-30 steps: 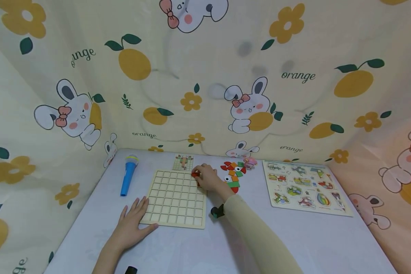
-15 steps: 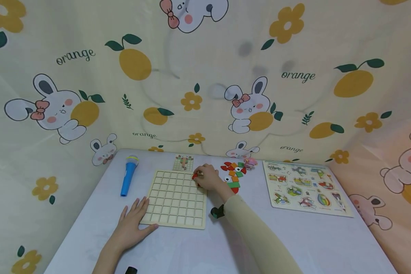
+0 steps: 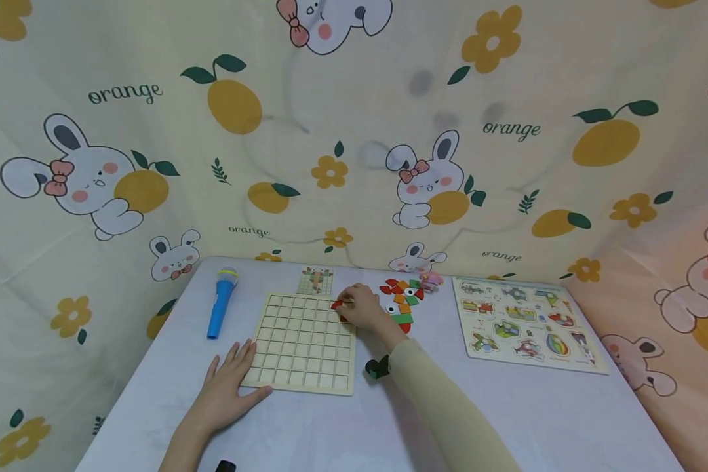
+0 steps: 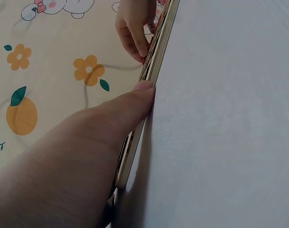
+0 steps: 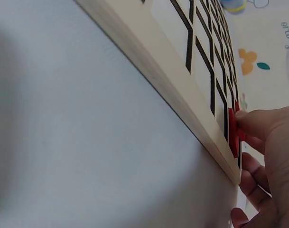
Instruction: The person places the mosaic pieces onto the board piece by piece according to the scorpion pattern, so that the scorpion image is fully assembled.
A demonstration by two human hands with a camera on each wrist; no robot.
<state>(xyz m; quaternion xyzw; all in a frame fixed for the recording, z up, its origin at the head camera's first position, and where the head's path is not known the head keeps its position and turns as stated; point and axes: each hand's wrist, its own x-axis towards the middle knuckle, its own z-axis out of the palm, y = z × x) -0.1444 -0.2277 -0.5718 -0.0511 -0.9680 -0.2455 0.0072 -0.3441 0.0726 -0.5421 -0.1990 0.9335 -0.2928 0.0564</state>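
A square wooden grid board (image 3: 299, 344) lies on the table in front of me. My left hand (image 3: 227, 387) rests on its lower left side with the fingers spread; in the left wrist view the thumb (image 4: 120, 111) lies along the board's edge. At the board's far right corner, my right hand (image 3: 360, 308) pinches a small red puzzle piece (image 3: 335, 305) between thumb and fingertips. Up close in the right wrist view, red pieces (image 5: 233, 135) sit at the corner cells under those fingertips. The right hand partly covers them.
Beyond the board lies a small pattern card (image 3: 315, 280). To its right are several red, green and orange pieces (image 3: 402, 318) and a pink figurine (image 3: 431, 280). A blue toy microphone (image 3: 221, 305) lies left, a picture puzzle board (image 3: 522, 328) right. Printed cloth (image 3: 354, 98) hangs behind.
The right hand stays at the same corner with the red piece, shifting only slightly to the right. The left hand has not moved. The left cloth's pattern has shifted leftward.
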